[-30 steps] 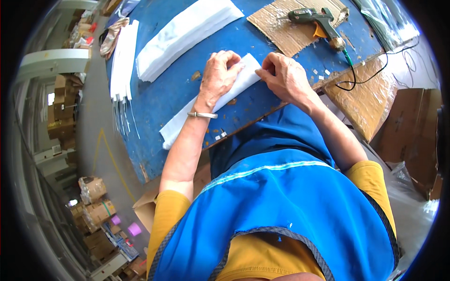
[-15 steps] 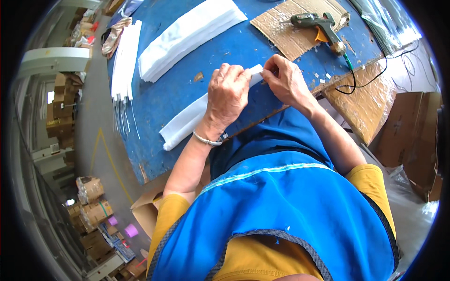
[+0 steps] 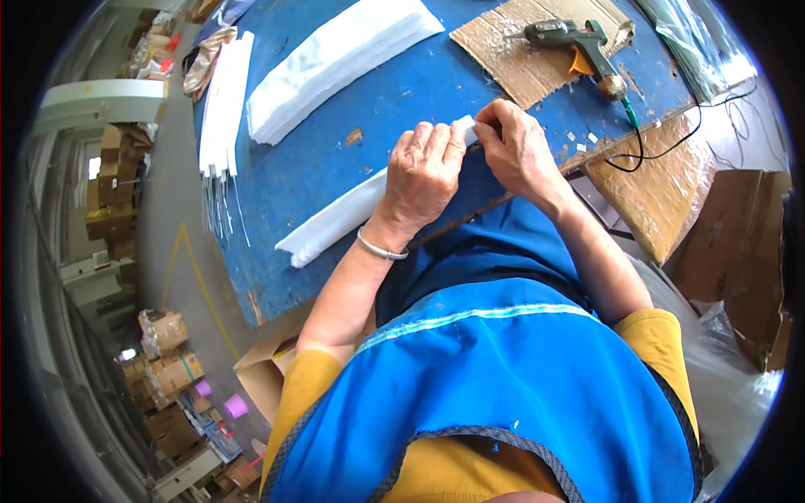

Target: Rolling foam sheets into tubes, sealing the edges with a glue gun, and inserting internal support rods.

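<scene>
One long white folded strip (image 3: 335,220) is lying on the blue table (image 3: 310,168), near its front edge. The left hand (image 3: 423,172) is pressing down on it, and the right hand (image 3: 516,151) is pinching its end in a tight grip. Two more white stacks (image 3: 335,59) (image 3: 222,105) are lying farther back. One green glue gun (image 3: 579,46) is resting on one cardboard sheet (image 3: 520,59).

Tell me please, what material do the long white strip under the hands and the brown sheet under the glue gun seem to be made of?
The long white folded strip looks like soft foam sheet or non-woven fabric: matte, slightly puffy, bending without creases; which one is unclear. Both the left hand and the right hand press its end. The brown flat sheet under the green glue gun looks like corrugated cardboard: dull, with a torn, ragged edge.
</scene>
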